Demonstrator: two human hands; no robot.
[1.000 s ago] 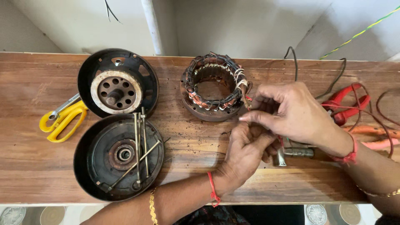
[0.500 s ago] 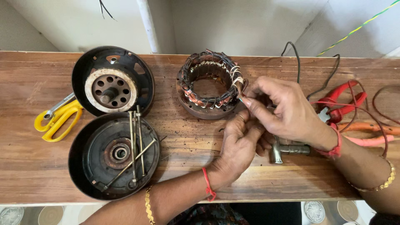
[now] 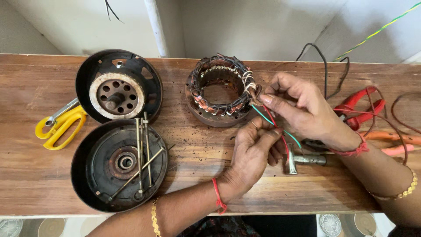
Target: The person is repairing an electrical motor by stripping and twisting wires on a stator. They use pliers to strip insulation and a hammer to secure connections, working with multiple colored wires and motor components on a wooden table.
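Note:
A round motor stator (image 3: 219, 90) with copper windings lies on the wooden bench (image 3: 26, 171). Thin red and green lead wires (image 3: 268, 117) run from its right side. My right hand (image 3: 307, 109) pinches those wires right at the stator's edge. Just below, my left hand (image 3: 256, 149) grips the same wires lower down, its fingers closed around them. Both wrists wear red thread and gold bangles.
Two black motor covers sit at the left: one with a rotor (image 3: 117, 92), one holding long bolts (image 3: 120, 164). Yellow-handled scissors (image 3: 59, 125) lie far left. A small hammer (image 3: 302, 160), red pliers (image 3: 357, 107) and loose cables lie at the right.
My right hand has shifted up against the stator's right edge, and the red and green wires now show stretched between my two hands. The view has shifted slightly.

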